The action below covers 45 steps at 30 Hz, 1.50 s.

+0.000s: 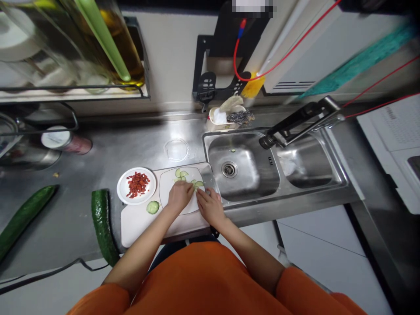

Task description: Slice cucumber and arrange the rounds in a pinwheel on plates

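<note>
Several pale green cucumber slices lie near the far side of a white square plate, which rests on a light cutting board. Over the plate, my left hand is closed, its fingertips pinched at a cucumber slice partly hidden by them. My right hand reaches in from the plate's right edge, fingers stretched out and touching near the same slices. A cut cucumber end sits on the board left of my left hand. Beyond it is a round white plate of small red dried berries.
A cucumber piece and a longer cucumber lie on the steel counter at left, near a lidded can. Right of the board is a double sink with a black faucet. A scrubber holder stands behind it.
</note>
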Tool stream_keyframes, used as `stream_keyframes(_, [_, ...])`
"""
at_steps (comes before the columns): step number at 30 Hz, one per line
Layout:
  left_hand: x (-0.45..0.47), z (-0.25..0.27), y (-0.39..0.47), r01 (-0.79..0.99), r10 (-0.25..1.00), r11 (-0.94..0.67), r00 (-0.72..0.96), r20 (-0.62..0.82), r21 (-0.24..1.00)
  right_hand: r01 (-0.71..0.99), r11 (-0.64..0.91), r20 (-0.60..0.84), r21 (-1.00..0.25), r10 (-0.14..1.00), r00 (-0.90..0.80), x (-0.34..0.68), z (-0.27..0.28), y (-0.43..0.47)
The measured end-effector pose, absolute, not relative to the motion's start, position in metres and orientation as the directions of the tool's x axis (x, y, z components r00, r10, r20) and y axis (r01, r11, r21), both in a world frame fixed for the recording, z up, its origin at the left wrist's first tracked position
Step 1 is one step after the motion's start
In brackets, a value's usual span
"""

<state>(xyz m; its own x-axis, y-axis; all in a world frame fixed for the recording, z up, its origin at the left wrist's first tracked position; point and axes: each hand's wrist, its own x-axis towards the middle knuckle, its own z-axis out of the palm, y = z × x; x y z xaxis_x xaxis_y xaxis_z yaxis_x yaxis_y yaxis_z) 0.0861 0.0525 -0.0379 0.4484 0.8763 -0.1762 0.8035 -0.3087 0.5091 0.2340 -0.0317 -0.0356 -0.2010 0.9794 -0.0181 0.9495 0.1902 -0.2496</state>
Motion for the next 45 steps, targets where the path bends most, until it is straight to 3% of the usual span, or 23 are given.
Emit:
stream_keyframes(11, [0.079, -0.042, 0.062, 0.755, 0.896, -0.32, 0.438, -0.077, 0.572, 0.95, 0.204, -0.047, -0.238, 0.974, -0.221, 0.236, -0.035, -0.029])
stream_keyframes(19, [0.09, -0.042, 0.095, 0.735, 0.801, -0.517, 0.597, -0.056, 0.439, 0.946, 0.214, -0.031, -0.243, 0.973, -0.228, 0.237, -0.036, -0.03])
stream_keyframes(29, [0.096, -0.043, 0.09, 0.826, 0.859, -0.458, 0.507, -0.077, 0.33, 0.944, 0.228, -0.032, -0.238, 0.97, -0.243, 0.238, -0.036, -0.029])
stream_keyframes(39, [0.072, -0.032, 0.071, 0.76, 0.828, -0.488, 0.559, -0.048, 0.43, 0.942, 0.231, -0.059, -0.244, 0.966, -0.252, 0.24, -0.033, -0.027])
stream_keyframes(45, [0.072, -0.036, 0.061, 0.757, 0.818, -0.494, 0.571, -0.067, 0.428, 0.942, 0.242, -0.086, -0.234, 0.959, -0.268, 0.24, -0.033, -0.028])
